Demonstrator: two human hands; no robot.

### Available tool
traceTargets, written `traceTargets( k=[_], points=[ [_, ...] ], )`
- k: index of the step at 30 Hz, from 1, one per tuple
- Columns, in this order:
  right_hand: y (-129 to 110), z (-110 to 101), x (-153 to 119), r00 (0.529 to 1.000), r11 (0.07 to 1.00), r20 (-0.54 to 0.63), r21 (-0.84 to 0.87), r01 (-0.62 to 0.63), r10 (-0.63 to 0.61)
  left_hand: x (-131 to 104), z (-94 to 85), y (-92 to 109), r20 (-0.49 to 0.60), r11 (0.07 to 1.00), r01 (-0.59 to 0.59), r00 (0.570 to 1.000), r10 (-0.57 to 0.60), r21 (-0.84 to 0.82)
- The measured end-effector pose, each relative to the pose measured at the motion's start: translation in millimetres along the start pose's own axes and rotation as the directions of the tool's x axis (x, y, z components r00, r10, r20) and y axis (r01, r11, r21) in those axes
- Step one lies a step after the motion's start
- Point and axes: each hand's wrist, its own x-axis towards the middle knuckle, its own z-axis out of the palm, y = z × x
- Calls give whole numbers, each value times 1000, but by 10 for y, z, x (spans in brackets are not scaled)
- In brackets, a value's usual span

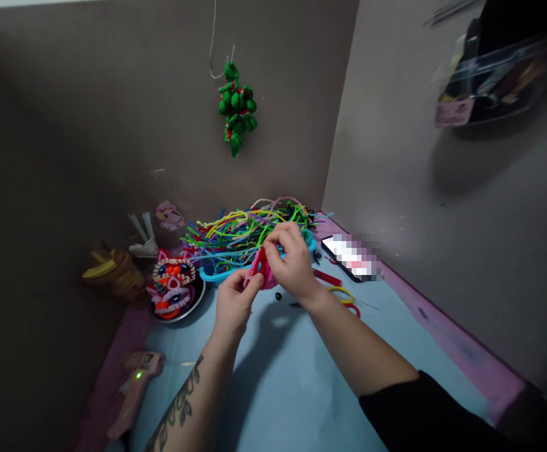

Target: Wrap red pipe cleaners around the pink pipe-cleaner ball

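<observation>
A small pink and red fuzzy piece (268, 276) is held up between my two hands, above the blue table surface (302, 376). Thumb and fingers of my left hand (236, 300) pinch its lower left side. My right hand (291, 258) is closed at its top, fingertips on a red part. Right behind the hands, a blue tray (213, 275) holds a heap of colourful pipe cleaners (236, 227). Part of the piece is hidden by my fingers.
At left, a round dish (197, 304) holds fuzzy figures (174, 285), near a pink glue gun (135, 392) and a cup (125, 276). At right lie scissors (342, 294), a red tool (327, 278) and a phone (349, 257). A green ornament (237, 110) hangs above.
</observation>
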Motion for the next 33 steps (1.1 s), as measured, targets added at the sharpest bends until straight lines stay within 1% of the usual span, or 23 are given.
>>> traceTargets(
  k=[2,5,13,16,18,20,21,23,25,27,30,32,33],
  points=[
    [-11,0,-2,1000,1000,-21,-9,-4,4,0,3,17,-5,999,-33,999,34,36],
    [-21,-5,-3,999,1000,-48,-19,-4,3,4,-8,8,21,994,-77,997,76,80],
    [22,-16,12,996,999,-86,-35,-16,13,-27,-4,-10,73,977,-142,989,131,162],
    [42,-45,39,996,999,-85,-19,-31,30,-23,3,-38,73,985,-117,991,109,129],
    [63,-73,60,998,998,-24,20,-56,57,3,-1,-53,15,997,-67,998,67,24],
    [85,-91,71,989,991,110,86,-106,96,42,-9,-46,-57,986,-31,998,21,-164],
    [94,-90,70,973,982,199,123,-140,114,61,-13,-31,-80,964,-24,997,3,-266],
    [97,-68,56,919,962,371,179,-208,130,87,-19,13,-95,902,-22,995,-21,-430],
    [74,-27,34,873,949,472,198,-244,126,91,-18,61,-90,859,-26,996,-24,-512],
    [37,10,19,859,948,497,200,-247,118,75,-12,95,-77,842,-31,997,-13,-538],
    [5,11,29,875,950,479,231,-211,78,46,-1,119,-6,826,-4,1000,1,-564],
    [18,-34,54,875,953,485,264,-149,3,35,0,133,66,805,65,997,-32,-590],
    [32,-64,68,862,953,505,283,-111,-50,34,-2,142,102,787,117,992,-69,-606]
  ],
)
